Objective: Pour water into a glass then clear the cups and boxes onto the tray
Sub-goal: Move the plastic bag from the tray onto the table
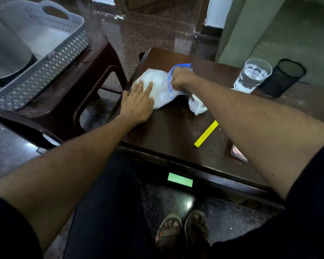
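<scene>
A clear plastic zip bag (pixel 158 85) with a blue seal strip lies at the far left of the dark wooden table (pixel 172 131), holding something white. My left hand (pixel 137 103) lies flat on the bag's near left side, fingers spread. My right hand (pixel 180 77) pinches the blue top edge of the bag. A glass (pixel 252 75) with water in it stands at the far right of the table. A small white cup (pixel 195 104) lies just under my right forearm, partly hidden. The grey perforated tray basket (pixel 39 58) rests on a brown stool at the left.
A black mesh pen holder (pixel 282 77) stands right of the glass. A yellow flat stick (pixel 206 134) lies mid-table, and a pinkish flat object (pixel 238 153) shows under my right arm. A grey round lid-like object (pixel 6 53) sits in the basket. My sandalled feet are below the table.
</scene>
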{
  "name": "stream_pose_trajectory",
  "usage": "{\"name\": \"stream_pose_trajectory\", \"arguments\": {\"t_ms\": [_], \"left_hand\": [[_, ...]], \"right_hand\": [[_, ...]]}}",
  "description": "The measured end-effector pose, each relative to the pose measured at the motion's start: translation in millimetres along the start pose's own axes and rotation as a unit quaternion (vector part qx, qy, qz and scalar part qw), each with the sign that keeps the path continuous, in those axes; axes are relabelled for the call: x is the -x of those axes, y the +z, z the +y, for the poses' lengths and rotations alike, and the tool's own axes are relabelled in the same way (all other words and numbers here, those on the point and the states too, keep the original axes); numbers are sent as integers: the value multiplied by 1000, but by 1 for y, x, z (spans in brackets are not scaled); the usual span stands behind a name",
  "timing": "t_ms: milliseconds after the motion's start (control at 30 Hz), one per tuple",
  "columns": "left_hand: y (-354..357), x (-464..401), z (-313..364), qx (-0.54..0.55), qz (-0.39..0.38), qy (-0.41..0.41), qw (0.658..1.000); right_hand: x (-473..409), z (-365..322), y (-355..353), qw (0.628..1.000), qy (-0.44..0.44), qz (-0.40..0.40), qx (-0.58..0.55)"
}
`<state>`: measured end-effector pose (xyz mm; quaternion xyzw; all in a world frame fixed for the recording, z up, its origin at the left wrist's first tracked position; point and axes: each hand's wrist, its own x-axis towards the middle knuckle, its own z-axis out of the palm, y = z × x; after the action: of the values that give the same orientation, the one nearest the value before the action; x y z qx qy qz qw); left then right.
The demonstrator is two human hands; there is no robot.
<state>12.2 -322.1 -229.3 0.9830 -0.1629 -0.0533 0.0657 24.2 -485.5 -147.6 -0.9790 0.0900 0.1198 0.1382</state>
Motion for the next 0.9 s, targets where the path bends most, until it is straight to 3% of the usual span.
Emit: {"name": "stream_pose_trajectory", "arguments": {"t_ms": [233,433,600,900], "left_hand": [[4,-2,2,-6,-11,-12,1000],[-6,-8,15,2,4,-8,1000],[2,4,9,-1,-25,-29,999],[-14,1,16,8,-56,-37,998]], "right_hand": [[5,-6,-18,992,19,-47,-111],[10,-1,-52,989,64,55,-125],[23,11,-64,988,40,27,-144],[45,56,-97,988,37,74,-127]]}}
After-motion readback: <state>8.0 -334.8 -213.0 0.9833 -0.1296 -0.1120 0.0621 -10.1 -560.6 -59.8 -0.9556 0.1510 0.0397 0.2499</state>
